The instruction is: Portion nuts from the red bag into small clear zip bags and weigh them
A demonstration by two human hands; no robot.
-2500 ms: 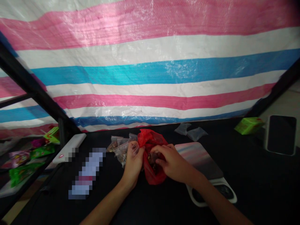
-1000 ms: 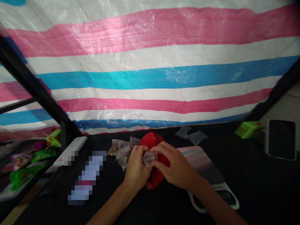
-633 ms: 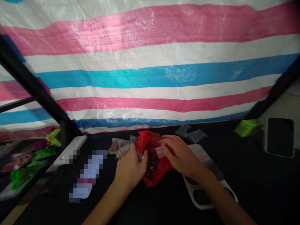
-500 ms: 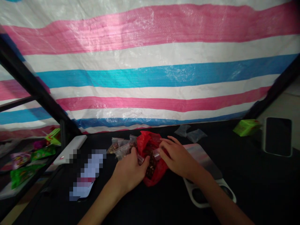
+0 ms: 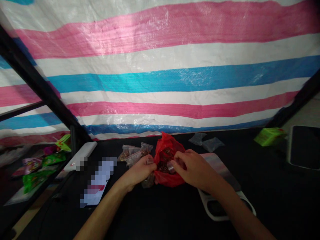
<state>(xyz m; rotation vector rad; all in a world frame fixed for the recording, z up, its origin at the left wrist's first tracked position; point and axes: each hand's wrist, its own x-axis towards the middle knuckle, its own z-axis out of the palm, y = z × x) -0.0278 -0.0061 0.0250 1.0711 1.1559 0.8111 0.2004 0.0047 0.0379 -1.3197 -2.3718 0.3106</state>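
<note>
A red plastic bag [image 5: 167, 151] with dark brown bits inside lies open on the black table [image 5: 155, 216]. My left hand [image 5: 139, 170] is closed at its left edge, pinching a small clear zip bag that hangs below the fingers. My right hand [image 5: 193, 168] is closed at the bag's mouth, pinching something small and clear that I cannot make out. Several filled clear zip bags [image 5: 133, 152] lie just left of the red bag.
A flat white scale [image 5: 225, 196] lies under my right forearm. Two empty clear bags [image 5: 206, 141] lie behind it. At the far right are a green box [image 5: 270, 136] and a dark phone [image 5: 303, 146]. A white device [image 5: 81, 155] and green packets [image 5: 37, 173] sit at the left. A striped tarp [image 5: 175, 83] closes the back.
Both hands came together over the red bag, parted, then closed at its mouth again. A small clear bag now hangs from my left hand. The view shifted slightly.
</note>
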